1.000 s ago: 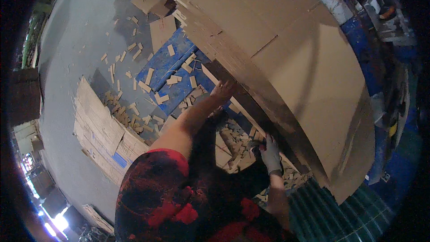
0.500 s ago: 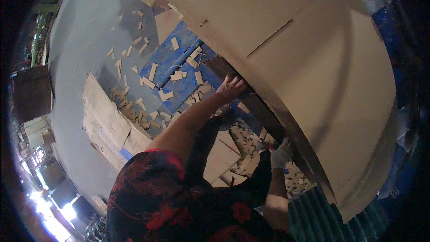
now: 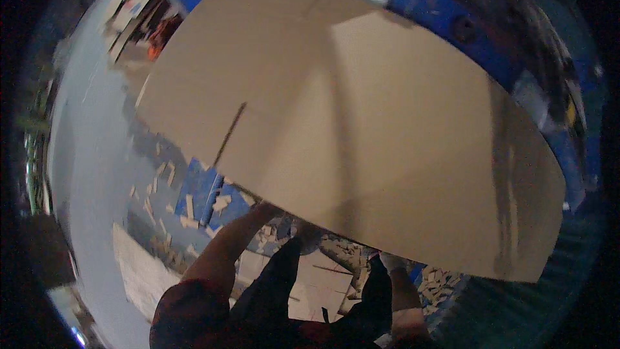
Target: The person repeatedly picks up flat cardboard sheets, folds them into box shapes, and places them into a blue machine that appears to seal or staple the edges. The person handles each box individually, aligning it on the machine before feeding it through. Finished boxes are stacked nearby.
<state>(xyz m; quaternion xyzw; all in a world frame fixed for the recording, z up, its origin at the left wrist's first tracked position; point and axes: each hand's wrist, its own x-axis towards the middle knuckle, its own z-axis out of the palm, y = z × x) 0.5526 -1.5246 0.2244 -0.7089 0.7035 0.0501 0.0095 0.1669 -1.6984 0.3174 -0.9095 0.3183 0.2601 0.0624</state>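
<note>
A large brown cardboard sheet fills the middle of the view, with a dark slot cut in its left part. My left hand is at its near edge, left of centre, closed on the edge; the fingers are out of sight beneath the board. Farther right along the same edge, my right hand in a pale glove also holds on, its fingers mostly covered by the sheet.
Cardboard offcuts lie around my feet and over a blue panel at left. Flat cardboard rests on the grey floor. Blue surfaces stand beyond the sheet, and dark green ribbed material is at lower right.
The view has tilted up and turned. The sheet now lies more crosswise, with its far edge showing, and its near edge covers more of both hands.
</note>
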